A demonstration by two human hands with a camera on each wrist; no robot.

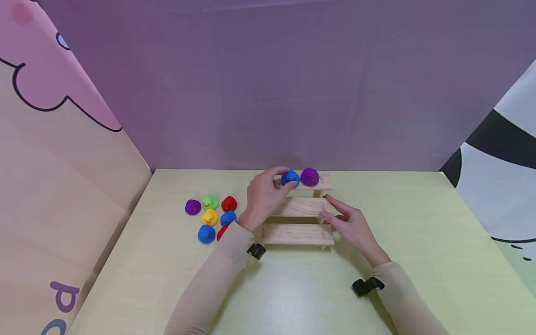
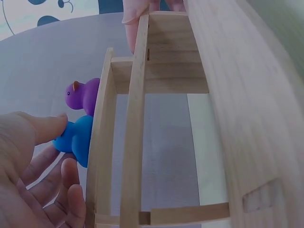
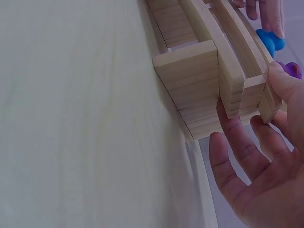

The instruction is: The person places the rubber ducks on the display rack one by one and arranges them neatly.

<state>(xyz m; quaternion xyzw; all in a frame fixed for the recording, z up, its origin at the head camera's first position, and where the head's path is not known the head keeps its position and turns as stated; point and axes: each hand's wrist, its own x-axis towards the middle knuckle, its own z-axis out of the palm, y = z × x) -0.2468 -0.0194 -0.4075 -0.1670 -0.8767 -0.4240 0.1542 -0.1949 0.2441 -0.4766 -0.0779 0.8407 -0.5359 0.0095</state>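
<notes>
On the top step of a three-step wooden stand (image 1: 299,234), a blue toy duck (image 1: 290,178) sits beside a purple toy duck (image 1: 310,177). My left hand (image 1: 268,193) pinches the blue duck between thumb and fingers; in the left wrist view the blue duck (image 2: 78,140) stands against the plank, touching the purple duck (image 2: 84,95). At the stand's right end, my right hand (image 1: 349,226) grips the steps. The right wrist view has its thumb on one plank's end and its fingertips (image 3: 228,116) against the ends and undersides of the planks.
Left of the stand lies a group of toy ducks: purple (image 1: 193,207), green (image 1: 211,202), yellow (image 1: 210,217), red (image 1: 229,204) and blue (image 1: 206,234). My left forearm partly covers another red one (image 1: 221,232). A purple wall (image 1: 293,93) rises behind the table (image 1: 301,288).
</notes>
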